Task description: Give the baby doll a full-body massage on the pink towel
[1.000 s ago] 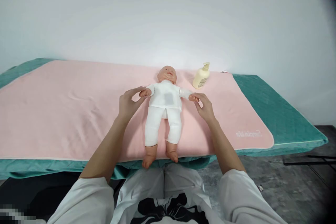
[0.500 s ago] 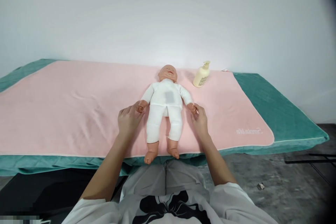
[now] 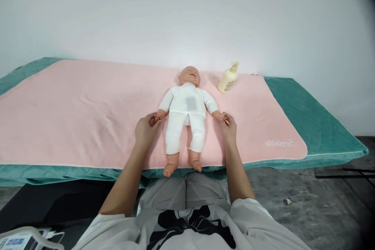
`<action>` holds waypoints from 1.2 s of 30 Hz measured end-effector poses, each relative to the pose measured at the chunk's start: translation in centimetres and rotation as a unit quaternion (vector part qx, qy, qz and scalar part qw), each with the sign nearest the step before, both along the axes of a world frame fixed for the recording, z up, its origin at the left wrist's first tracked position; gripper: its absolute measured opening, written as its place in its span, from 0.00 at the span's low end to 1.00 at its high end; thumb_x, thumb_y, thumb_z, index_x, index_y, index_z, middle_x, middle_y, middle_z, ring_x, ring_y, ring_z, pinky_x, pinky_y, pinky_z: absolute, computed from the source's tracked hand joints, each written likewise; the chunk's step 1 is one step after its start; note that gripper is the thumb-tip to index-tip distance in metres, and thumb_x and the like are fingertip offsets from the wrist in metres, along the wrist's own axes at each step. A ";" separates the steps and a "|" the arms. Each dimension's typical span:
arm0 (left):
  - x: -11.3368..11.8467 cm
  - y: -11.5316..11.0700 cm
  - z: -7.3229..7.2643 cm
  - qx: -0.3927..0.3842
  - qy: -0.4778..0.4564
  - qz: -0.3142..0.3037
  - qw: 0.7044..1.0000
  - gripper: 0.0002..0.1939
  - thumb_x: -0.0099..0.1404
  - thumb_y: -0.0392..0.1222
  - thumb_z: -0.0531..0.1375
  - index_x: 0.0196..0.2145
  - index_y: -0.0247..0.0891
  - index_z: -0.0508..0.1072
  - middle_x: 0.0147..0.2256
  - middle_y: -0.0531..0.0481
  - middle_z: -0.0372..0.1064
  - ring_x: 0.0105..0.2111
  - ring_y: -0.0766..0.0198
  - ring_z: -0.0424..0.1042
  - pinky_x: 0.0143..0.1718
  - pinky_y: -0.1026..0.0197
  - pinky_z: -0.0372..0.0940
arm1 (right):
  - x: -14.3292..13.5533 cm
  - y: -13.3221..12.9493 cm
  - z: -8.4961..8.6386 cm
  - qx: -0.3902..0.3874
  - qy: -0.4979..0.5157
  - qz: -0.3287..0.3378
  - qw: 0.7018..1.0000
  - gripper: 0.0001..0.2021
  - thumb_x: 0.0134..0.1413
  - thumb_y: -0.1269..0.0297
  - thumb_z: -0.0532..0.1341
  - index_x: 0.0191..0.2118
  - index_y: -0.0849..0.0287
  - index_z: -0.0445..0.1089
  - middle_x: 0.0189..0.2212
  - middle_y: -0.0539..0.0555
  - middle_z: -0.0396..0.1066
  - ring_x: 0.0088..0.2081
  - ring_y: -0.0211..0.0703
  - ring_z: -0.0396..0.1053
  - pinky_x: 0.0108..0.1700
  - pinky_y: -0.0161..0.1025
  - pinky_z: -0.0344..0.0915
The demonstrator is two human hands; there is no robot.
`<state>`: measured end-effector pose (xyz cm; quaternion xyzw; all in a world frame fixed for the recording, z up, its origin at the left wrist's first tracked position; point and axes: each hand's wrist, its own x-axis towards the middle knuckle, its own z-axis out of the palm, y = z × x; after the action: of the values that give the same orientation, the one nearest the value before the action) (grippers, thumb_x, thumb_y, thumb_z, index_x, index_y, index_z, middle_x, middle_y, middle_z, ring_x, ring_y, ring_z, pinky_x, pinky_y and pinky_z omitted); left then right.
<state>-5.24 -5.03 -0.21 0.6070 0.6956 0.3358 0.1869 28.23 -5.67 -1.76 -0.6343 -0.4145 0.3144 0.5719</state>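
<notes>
A baby doll (image 3: 187, 101) in a white suit lies face up on a pink mat (image 3: 73, 113), its head toward the wall and its feet at the mat's front edge. My left hand (image 3: 145, 129) pinches the doll's hand on the left side of the view. On the other side, my right hand (image 3: 229, 127) has its thumb and fingers closed on the doll's other hand. The doll's arms are spread outward and down. A cream pump bottle (image 3: 227, 80) stands on the mat, right of the doll's head.
Green quilted cover (image 3: 310, 117) shows beneath the mat at both ends. Behind it rises a white wall (image 3: 175, 15). A black surface (image 3: 58, 207) is at the lower left, with a white-framed item (image 3: 29, 238). Black metal legs (image 3: 345, 175) stand at the right.
The doll's arms are spread slightly wider, with my right hand further out. My fingers have closed around the doll's hands. The whole view has shifted slightly.
</notes>
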 end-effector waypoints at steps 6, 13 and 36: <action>-0.1 -0.3 0.2 0.025 -0.095 0.030 0.995 0.24 0.59 0.48 0.64 0.54 0.44 0.73 0.45 0.44 0.77 0.45 0.52 0.77 0.47 0.54 0.70 | -0.1 0.2 -0.2 -0.010 0.003 0.004 1.000 0.27 0.48 0.57 0.62 0.55 0.59 0.63 0.55 0.62 0.70 0.55 0.48 0.71 0.58 0.46 0.69; -0.8 1.0 1.7 0.121 -0.242 0.074 0.960 0.21 0.60 0.46 0.64 0.51 0.40 0.73 0.45 0.43 0.76 0.44 0.56 0.78 0.46 0.57 0.73 | 1.5 1.9 0.8 0.046 -0.030 -0.023 0.998 0.24 0.51 0.56 0.62 0.53 0.58 0.66 0.54 0.62 0.71 0.51 0.48 0.73 0.57 0.49 0.70; 3.0 24.5 7.5 0.116 -0.431 -0.031 0.894 0.14 0.61 0.48 0.67 0.38 0.35 0.72 0.37 0.43 0.77 0.37 0.60 0.77 0.40 0.60 0.71 | 2.1 25.0 7.9 0.092 0.045 0.196 0.975 0.14 0.56 0.54 0.65 0.43 0.56 0.70 0.40 0.54 0.77 0.44 0.42 0.74 0.56 0.47 0.71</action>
<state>-2.24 19.51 7.27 0.4416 0.4835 0.6368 0.4070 30.32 19.37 6.14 -0.4707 -0.5313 0.4091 0.5734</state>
